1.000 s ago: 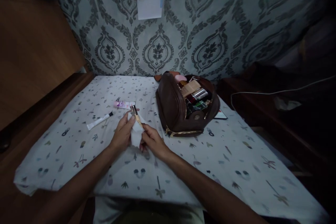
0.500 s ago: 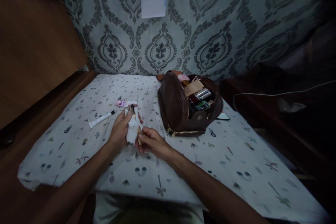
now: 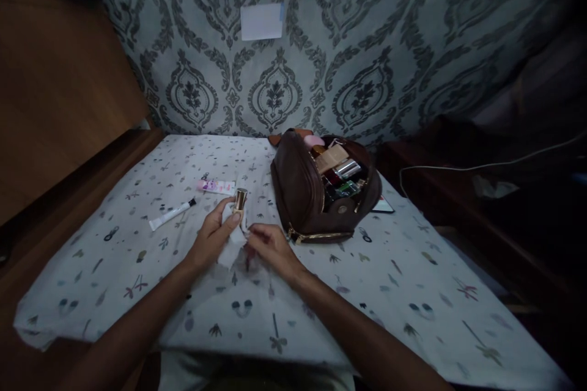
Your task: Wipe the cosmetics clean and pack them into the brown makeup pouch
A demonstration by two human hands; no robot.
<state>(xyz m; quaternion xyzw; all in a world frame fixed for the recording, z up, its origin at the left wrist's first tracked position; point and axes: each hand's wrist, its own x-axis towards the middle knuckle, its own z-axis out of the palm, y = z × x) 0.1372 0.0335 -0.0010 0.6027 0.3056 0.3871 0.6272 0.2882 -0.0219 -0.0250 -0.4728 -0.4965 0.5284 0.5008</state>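
Note:
My left hand (image 3: 211,238) is closed around a small bottle with a shiny gold cap (image 3: 241,199) and a white tissue (image 3: 232,247). The bottle stands roughly upright, its lower part hidden by the tissue and fingers. At its right side, my right hand (image 3: 273,250) pinches the edge of the white tissue. Behind the hands lies a pink and white tube (image 3: 216,186). A white tube with a black cap (image 3: 172,215) rests to their left. The open brown bag (image 3: 298,186), holding several cosmetics, stands to their right.
A patterned white cloth (image 3: 316,311) covers the table. Part of a flat object (image 3: 383,204) shows behind the bag's right side. A white cable (image 3: 477,167) runs at the right. A wooden panel (image 3: 64,91) stands at the left, and a white card (image 3: 262,21) is on the wall.
The bottle has turned so its gold cap now points up and shows clearly. The tissue has shifted around it. The whole view has moved slightly.

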